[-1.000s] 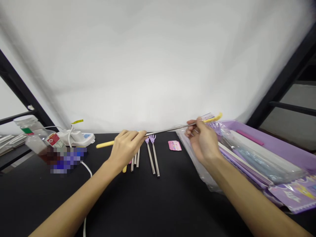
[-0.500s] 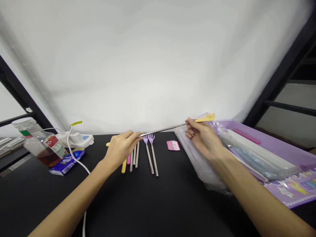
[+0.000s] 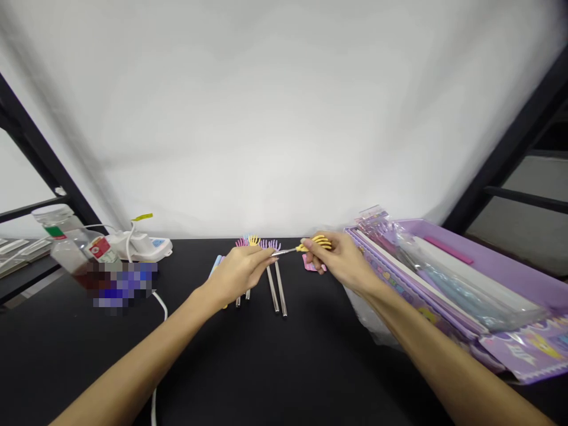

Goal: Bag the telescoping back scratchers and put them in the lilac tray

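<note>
Between my hands is a telescopic back scratcher [image 3: 288,251] with a yellow claw head and a short stretch of metal rod showing. My left hand [image 3: 235,271] is wrapped round its handle end, which the fingers hide. My right hand [image 3: 344,260] pinches it by the yellow claw. Below, two purple-headed back scratchers [image 3: 280,290] lie side by side on the black table [image 3: 284,367]. Several more, with pink and yellow claws [image 3: 253,240], lie partly hidden behind my left hand. A pink card [image 3: 309,265] sits beneath my right fingers.
On the right stands a purple box [image 3: 444,234] holding plastic-wrapped packs, a clear bag beside it. At left are a jar with dark liquid [image 3: 91,251], a blurred blue packet [image 3: 126,287], and a white power strip [image 3: 155,249] with a cable running forward.
My right hand has moved left and slightly down, bringing the yellow claw close to my left hand. The long exposed metal rod has slid together and is now short.
</note>
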### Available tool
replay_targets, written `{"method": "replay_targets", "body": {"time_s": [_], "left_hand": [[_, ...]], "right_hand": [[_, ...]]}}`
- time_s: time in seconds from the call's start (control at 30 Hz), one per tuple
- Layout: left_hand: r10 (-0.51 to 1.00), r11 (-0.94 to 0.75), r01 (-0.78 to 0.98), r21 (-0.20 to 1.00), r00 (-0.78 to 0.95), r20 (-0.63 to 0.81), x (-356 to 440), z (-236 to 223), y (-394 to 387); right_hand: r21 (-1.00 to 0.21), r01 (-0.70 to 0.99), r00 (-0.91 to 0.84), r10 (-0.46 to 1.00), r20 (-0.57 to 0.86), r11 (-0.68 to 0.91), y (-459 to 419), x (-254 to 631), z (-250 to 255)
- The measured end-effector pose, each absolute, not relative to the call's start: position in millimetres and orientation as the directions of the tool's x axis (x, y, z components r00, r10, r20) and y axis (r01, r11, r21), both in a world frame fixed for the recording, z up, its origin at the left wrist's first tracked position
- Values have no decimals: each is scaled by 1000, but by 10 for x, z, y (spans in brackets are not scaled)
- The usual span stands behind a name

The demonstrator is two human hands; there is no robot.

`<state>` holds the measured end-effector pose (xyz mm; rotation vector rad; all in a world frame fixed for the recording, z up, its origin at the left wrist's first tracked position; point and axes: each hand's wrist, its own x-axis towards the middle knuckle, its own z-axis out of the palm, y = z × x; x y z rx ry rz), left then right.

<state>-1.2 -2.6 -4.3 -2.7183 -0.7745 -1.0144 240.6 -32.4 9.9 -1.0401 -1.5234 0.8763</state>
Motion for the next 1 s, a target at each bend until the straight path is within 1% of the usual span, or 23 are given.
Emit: {"method": "replay_targets", "body": {"time_s": [0.07,0.13,0.2,0.27,0.33,0.4,0.43,0.5,0.57,0.63,0.67,0.7,0.73,0.77,0.8,0.83,0.87,0.9,1.0], "left_hand": [[523,-837,498,225,612,593,84,-52,-99],[632,-775,481,410,579,515,134,-46,-148],[724,-676,447,585,549,417,155,-13,-177],[775,-563,383,732,552,307,167,43,-194],[775,-474,324,818,595,213,188,107,-208],[755,-454,305,838,631,179,221,154,-219],[751,-472,308,826,631,194,239,164,-221],[746,-569,336,751,595,299,254,156,-212],[693,-708,399,583,551,465,206,124,-168],[617,-777,520,355,518,592,67,91,-82],[603,-758,601,252,501,621,-33,82,-27],[633,-697,694,178,479,608,-145,77,32],[690,-579,806,121,406,599,-258,76,89],[741,-421,904,72,297,602,-360,78,141],[763,-294,955,22,221,607,-441,82,182],[759,-228,973,-33,199,619,-494,86,210],[737,-216,973,-86,220,639,-514,89,222],[702,-257,956,-141,285,652,-501,90,218],[528,-466,834,-296,530,663,-328,72,139]], "right_hand": [[-901,177,-126,917,378,396,-326,2302,46],[-889,164,-135,903,409,427,-323,2273,25],[-877,148,-141,888,438,456,-328,2298,45],[-862,147,-168,871,462,485,-349,2340,97],[-855,146,-201,861,467,497,-379,2372,160],[-865,134,-204,868,453,483,-405,2381,209],[-873,126,-187,876,445,471,-411,2377,222],[-889,115,-136,894,428,443,-404,2364,226],[-909,104,-59,915,400,404,-372,2370,213],[-935,31,84,931,356,354,-321,2422,214],[-940,-44,203,924,324,339,-294,2471,226],[-930,-134,337,899,281,341,-268,2531,247],[-902,-224,480,847,227,368,-244,2600,274],[-866,-281,608,775,174,414,-225,2669,303],[-829,-309,691,709,141,466,-211,2732,329],[-797,-321,745,656,121,511,-203,2782,349],[-773,-328,768,629,116,543,-200,2812,359],[-756,-341,768,629,118,559,-201,2821,359],[-741,-433,690,717,93,513,-224,2725,309]]}}
